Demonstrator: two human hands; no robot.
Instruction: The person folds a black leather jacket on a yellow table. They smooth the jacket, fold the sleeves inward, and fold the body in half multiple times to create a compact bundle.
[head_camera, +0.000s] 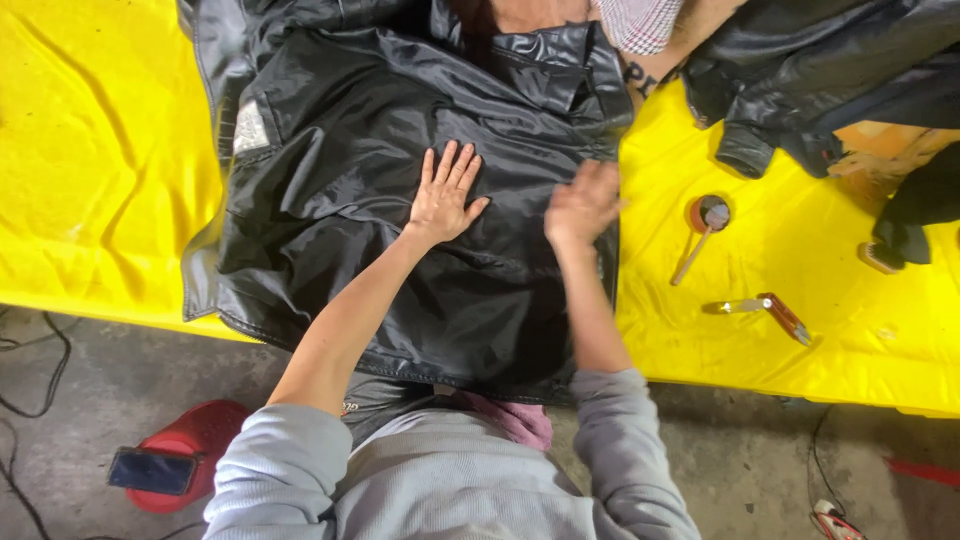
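A black jacket (330, 130) lies spread inside out on a yellow-covered table (100, 160), its shiny lining facing up. My left hand (445, 195) rests flat on the lining near the middle, fingers spread. My right hand (582, 205) is blurred by motion at the jacket's right edge, palm down on the fabric, holding nothing that I can see.
On the yellow cloth to the right lie a small round tool with a wooden handle (703, 225) and a thread snipper (770, 312). More black leather garments (830, 70) are piled at the upper right. Another person's arm (665, 50) reaches in at the top. A red stool with a phone (165, 465) stands on the floor.
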